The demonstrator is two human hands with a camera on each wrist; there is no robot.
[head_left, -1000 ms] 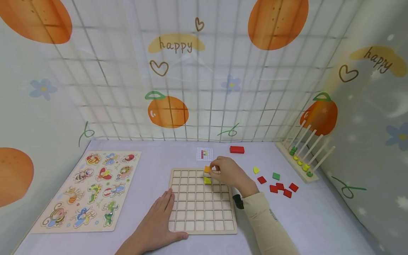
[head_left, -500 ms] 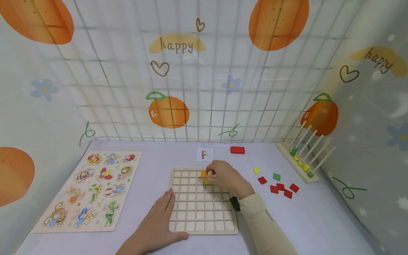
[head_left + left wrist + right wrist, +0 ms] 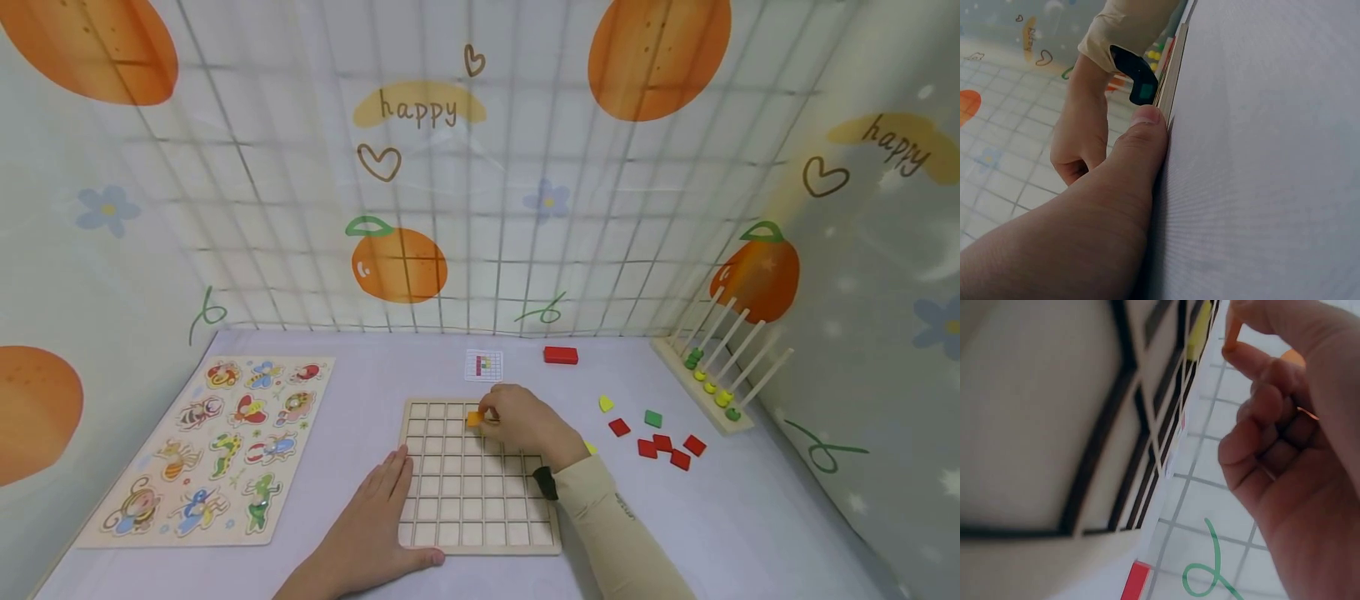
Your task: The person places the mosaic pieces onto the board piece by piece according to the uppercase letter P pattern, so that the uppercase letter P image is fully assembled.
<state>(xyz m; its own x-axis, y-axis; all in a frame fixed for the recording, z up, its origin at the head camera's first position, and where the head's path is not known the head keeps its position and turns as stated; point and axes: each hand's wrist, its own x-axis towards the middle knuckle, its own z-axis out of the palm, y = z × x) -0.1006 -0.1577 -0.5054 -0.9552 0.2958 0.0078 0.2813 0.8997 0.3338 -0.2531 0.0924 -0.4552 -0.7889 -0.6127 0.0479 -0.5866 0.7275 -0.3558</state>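
In the head view my right hand (image 3: 521, 421) pinches an orange square tile (image 3: 474, 418) between thumb and fingertips, over the upper part of the wooden grid board (image 3: 450, 485). The right wrist view shows this orange tile (image 3: 1233, 332) edge-on, apart from the board. A yellow tile (image 3: 1199, 331) lies in a cell of the board there; in the head view my right hand hides it. My left hand (image 3: 367, 521) rests flat along the board's left edge, its thumb at the front edge. From the left wrist view, that thumb (image 3: 1141, 134) touches the board's side.
Several red tiles (image 3: 662, 442), a green tile (image 3: 653, 418) and a yellow piece (image 3: 606, 403) lie right of the board. Behind it are a pattern card (image 3: 483, 365) and a red block (image 3: 561, 355). An insect puzzle (image 3: 217, 442) lies left; a peg rack (image 3: 705, 387) stands right.
My right hand has moved the orange tile slightly left and toward me, from the board's back edge to over the upper cells. It now covers the yellow tile. My left hand stays put.
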